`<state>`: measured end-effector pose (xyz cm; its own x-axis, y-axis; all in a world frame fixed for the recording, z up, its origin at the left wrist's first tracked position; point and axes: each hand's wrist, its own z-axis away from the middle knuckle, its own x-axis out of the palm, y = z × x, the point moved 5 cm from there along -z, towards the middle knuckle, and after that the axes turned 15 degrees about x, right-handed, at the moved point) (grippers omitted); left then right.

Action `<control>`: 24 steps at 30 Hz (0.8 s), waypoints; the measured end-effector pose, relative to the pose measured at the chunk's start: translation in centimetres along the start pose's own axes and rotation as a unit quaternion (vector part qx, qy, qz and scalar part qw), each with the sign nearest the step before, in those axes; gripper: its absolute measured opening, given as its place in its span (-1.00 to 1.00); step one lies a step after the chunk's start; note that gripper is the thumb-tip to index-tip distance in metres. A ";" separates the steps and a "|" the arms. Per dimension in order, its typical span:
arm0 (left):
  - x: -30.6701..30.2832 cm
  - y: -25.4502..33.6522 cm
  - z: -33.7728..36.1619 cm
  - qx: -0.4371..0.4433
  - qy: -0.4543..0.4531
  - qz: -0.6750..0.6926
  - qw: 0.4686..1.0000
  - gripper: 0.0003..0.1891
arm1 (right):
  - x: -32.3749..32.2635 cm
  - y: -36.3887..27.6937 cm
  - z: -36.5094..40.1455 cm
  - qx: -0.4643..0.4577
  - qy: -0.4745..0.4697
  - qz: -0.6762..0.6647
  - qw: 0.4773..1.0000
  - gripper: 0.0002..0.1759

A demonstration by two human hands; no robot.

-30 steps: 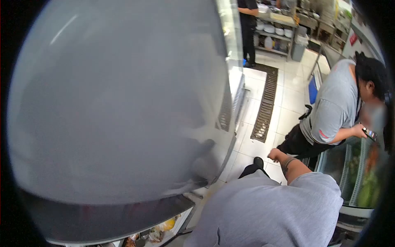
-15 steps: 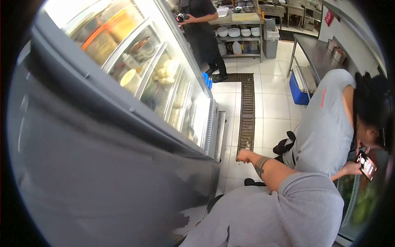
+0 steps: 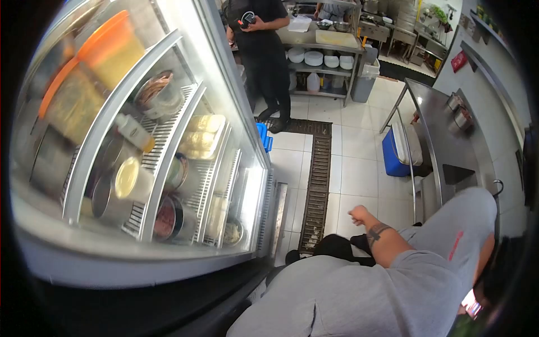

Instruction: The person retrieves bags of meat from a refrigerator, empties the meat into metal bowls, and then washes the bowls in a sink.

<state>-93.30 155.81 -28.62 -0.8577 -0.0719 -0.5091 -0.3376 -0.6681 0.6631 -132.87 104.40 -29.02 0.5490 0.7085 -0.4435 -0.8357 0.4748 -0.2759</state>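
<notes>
My right hand (image 3: 362, 215) hangs in front of my body over the white tiled floor (image 3: 351, 188), at the end of a tattooed forearm. Its fingers are loosely curled, and I see nothing in them. It touches nothing. My left hand is out of view. On the left stands a lit glass-front fridge (image 3: 126, 247). Inside are orange-rimmed tubs (image 3: 115, 50), a white bottle (image 3: 135, 132), a pale yellow cup (image 3: 132, 177), a wrapped tray of pale food (image 3: 203, 136) and a pot of reddish food (image 3: 168, 218).
A person in grey (image 3: 463, 224) bends close on my right, partly hidden, beside a lit phone screen (image 3: 473, 304). Another person in black (image 3: 259, 62) stands ahead. A steel table (image 3: 443, 129) and blue cooler (image 3: 395, 154) stand right of the floor drain (image 3: 318, 185).
My view has turned left and shows more of the fridge's front and shelves. The bent person and phone have shifted toward the lower right. My right hand's fingers look slightly looser.
</notes>
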 end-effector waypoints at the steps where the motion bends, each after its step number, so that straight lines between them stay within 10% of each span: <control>1: -0.6 1.7 -2.3 0.003 0.004 0.011 1.000 -0.47 | -2.0 1.7 0.3 0.038 0.028 -0.007 0.999 -0.62; 9: 0.6 12.8 -18.3 -0.015 -0.034 0.009 0.999 -0.46 | -10.6 7.0 -12.2 0.209 -0.062 -0.155 0.964 -0.71; 16: 2.4 24.0 -31.3 0.156 -0.190 -0.200 0.948 -0.46 | -20.8 -8.5 -22.4 0.034 -0.091 -0.045 0.994 -0.77; 18: 0.3 29.0 -38.2 0.178 -0.168 -0.182 0.952 -0.45 | -24.7 -12.4 -25.2 -0.007 -0.077 0.022 0.997 -0.78; 19: -1.9 35.7 -39.7 0.048 -0.027 -0.019 0.998 -0.49 | -27.6 -15.4 -24.1 0.042 -0.056 -0.034 0.997 -0.77; 24: -6.5 51.2 -54.1 0.129 -0.019 -0.011 0.991 -0.49 | -37.2 -26.3 -26.2 0.041 -0.015 -0.192 0.980 -0.76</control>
<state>-84.00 82.01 -21.08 -0.8612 -0.0286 -0.5074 -0.4400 -0.4574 0.7728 -131.67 51.83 -27.63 0.8241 0.4833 -0.2954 -0.5638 0.7495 -0.3469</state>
